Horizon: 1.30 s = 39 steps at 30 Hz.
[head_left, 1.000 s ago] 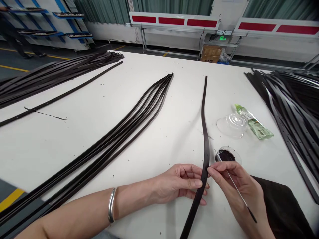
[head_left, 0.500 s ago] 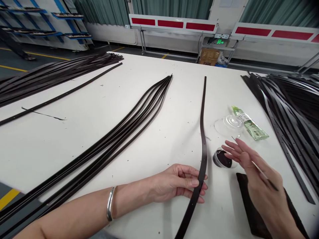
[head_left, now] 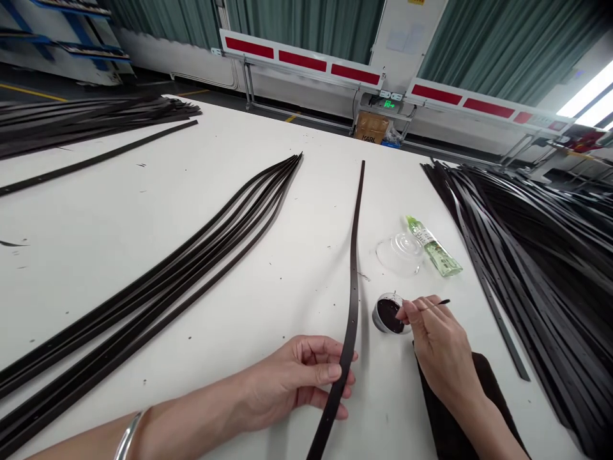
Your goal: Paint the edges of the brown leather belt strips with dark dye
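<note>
My left hand (head_left: 311, 377) grips a long black strap (head_left: 353, 294) between thumb and fingers. The strap has small holes and stretches away from me across the table. In my right hand (head_left: 438, 338) is a thin dark-tipped stick (head_left: 433, 305), pinched between thumb and fingers. Its dark end points up and to the right; the other end is hidden by my fingers. These fingers are at the rim of a small clear cup (head_left: 378, 317) of dark liquid (head_left: 390, 313). Below my right forearm lies a dark flat pad or cloth (head_left: 433, 409).
Several black straps (head_left: 230, 233) lie fanned to the left on the white table (head_left: 249, 319). A large strap pile (head_left: 517, 255) covers the right side, another pile (head_left: 110, 118) the far left. Behind the cup are a clear lid (head_left: 400, 252) and a green tube (head_left: 435, 249).
My right hand has moved down and left to the cup, and its fingers have closed into a pinch on the stick. The left hand keeps its hold on the strap. The view has turned right.
</note>
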Tool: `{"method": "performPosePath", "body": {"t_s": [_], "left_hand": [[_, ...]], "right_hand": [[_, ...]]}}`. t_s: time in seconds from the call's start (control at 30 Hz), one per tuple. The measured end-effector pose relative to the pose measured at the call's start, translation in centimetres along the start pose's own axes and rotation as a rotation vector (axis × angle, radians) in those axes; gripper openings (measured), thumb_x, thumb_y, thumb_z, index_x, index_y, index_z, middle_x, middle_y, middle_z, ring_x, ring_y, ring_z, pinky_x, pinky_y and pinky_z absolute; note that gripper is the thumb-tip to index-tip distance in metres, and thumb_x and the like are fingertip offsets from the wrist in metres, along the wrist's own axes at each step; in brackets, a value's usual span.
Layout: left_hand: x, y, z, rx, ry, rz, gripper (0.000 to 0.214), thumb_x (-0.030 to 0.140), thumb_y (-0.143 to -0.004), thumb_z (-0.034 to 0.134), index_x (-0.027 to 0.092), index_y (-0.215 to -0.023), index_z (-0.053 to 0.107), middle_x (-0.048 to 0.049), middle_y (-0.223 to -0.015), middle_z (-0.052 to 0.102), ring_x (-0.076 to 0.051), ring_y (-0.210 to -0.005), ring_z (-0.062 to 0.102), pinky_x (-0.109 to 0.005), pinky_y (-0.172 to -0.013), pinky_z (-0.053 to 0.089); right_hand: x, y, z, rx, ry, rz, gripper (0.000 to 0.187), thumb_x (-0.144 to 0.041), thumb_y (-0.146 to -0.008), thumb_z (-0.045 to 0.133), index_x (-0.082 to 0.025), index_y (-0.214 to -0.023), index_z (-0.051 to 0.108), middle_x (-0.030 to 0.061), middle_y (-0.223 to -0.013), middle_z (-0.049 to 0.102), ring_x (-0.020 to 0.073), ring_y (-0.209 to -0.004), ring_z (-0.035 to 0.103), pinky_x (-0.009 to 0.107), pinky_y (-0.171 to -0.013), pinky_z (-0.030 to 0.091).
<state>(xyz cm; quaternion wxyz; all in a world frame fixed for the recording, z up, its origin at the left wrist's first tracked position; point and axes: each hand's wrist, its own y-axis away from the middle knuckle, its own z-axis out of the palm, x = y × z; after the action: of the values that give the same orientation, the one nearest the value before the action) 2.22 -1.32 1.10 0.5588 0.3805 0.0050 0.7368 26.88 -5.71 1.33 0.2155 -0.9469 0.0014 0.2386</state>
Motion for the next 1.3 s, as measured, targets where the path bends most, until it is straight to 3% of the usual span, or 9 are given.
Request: {"method": "performPosePath", "body": {"t_s": [0.33, 0.5, 0.57, 0.7, 0.8, 0.97, 1.17, 1.3], "left_hand": [[-0.2, -0.1, -0.3, -0.010, 0.005, 0.014, 0.018, 0.019, -0.081, 0.074, 0.012, -0.098, 0.069, -0.0066, -0.085, 0.066, -0.012, -0.075, 0.062, -0.034, -0.077, 0.060], [-0.1, -0.1, -0.3, -0.013, -0.003, 0.012, 0.018, 0.019, -0.081, 0.074, 0.013, -0.097, 0.069, -0.0067, -0.086, 0.066, -0.013, -0.077, 0.064, -0.034, -0.077, 0.060], [-0.1, -0.1, -0.3, -0.017, -0.003, 0.011, 0.018, 0.019, -0.082, 0.074, 0.013, -0.098, 0.069, -0.0069, -0.086, 0.066, -0.013, -0.077, 0.064, -0.035, -0.078, 0.060], [-0.2, -0.1, -0.3, -0.016, -0.001, 0.014, 0.020, 0.020, -0.081, 0.074, 0.013, -0.100, 0.069, -0.0072, -0.087, 0.067, -0.013, -0.077, 0.064, -0.036, -0.079, 0.059], [-0.2, -0.1, -0.3, -0.009, 0.007, 0.029, 0.019, 0.019, -0.080, 0.075, 0.013, -0.098, 0.070, -0.0069, -0.087, 0.066, -0.013, -0.078, 0.064, -0.036, -0.079, 0.060], [-0.6, -0.1, -0.5, -0.040, 0.014, 0.044, 0.022, 0.018, -0.080, 0.074, 0.013, -0.101, 0.070, -0.0067, -0.086, 0.067, -0.015, -0.080, 0.066, -0.037, -0.078, 0.060], [-0.8, -0.2, -0.6, -0.039, 0.036, 0.043, 0.025, 0.018, -0.077, 0.077, 0.012, -0.101, 0.071, -0.0092, -0.090, 0.070, -0.017, -0.082, 0.068, -0.036, -0.078, 0.059], [-0.7, -0.3, -0.6, -0.045, 0.032, 0.033, 0.027, 0.019, -0.077, 0.078, 0.013, -0.102, 0.071, -0.0090, -0.090, 0.070, -0.016, -0.081, 0.068, -0.034, -0.077, 0.059]], "right_hand": [[0.5, 0.0, 0.8, -0.012, 0.008, -0.033, 0.031, -0.031, -0.101, 0.042, -0.021, -0.076, 0.057, -0.0001, -0.072, 0.060, 0.0153, -0.076, 0.049, 0.029, -0.071, 0.040], [0.2, 0.1, 0.1, 0.022, -0.032, 0.021, 0.034, -0.034, -0.101, 0.042, -0.021, -0.075, 0.059, 0.0001, -0.071, 0.060, 0.0153, -0.076, 0.052, 0.029, -0.071, 0.041], [-0.1, 0.4, -0.6, 0.065, -0.067, 0.091, 0.035, -0.035, -0.101, 0.040, -0.020, -0.077, 0.061, 0.0007, -0.072, 0.062, 0.0147, -0.074, 0.055, 0.028, -0.069, 0.043], [-0.8, 1.2, -1.3, 0.151, -0.360, 0.403, 0.039, -0.044, -0.099, 0.043, -0.018, -0.082, 0.066, 0.0045, -0.078, 0.067, 0.0157, -0.074, 0.062, 0.027, -0.066, 0.048], [-1.5, 1.9, -1.0, 0.174, -0.569, 0.461, 0.041, -0.049, -0.096, 0.046, -0.016, -0.081, 0.065, 0.0072, -0.078, 0.068, 0.0179, -0.072, 0.064, 0.029, -0.064, 0.050], [-4.3, 3.2, -0.7, 0.172, -0.519, 0.333, 0.038, -0.042, -0.098, 0.043, -0.017, -0.081, 0.064, 0.0070, -0.079, 0.068, 0.0184, -0.073, 0.064, 0.028, -0.063, 0.050], [-6.9, 3.1, -0.9, 0.066, -0.415, -0.192, 0.026, -0.011, -0.096, 0.038, -0.018, -0.085, 0.060, 0.0033, -0.077, 0.064, 0.0139, -0.077, 0.062, 0.028, -0.070, 0.049], [-6.9, 3.0, -0.3, 0.082, -0.437, -0.347, 0.027, 0.004, -0.087, 0.039, -0.014, -0.094, 0.058, 0.0042, -0.079, 0.063, 0.0135, -0.081, 0.059, 0.029, -0.072, 0.049]]}}
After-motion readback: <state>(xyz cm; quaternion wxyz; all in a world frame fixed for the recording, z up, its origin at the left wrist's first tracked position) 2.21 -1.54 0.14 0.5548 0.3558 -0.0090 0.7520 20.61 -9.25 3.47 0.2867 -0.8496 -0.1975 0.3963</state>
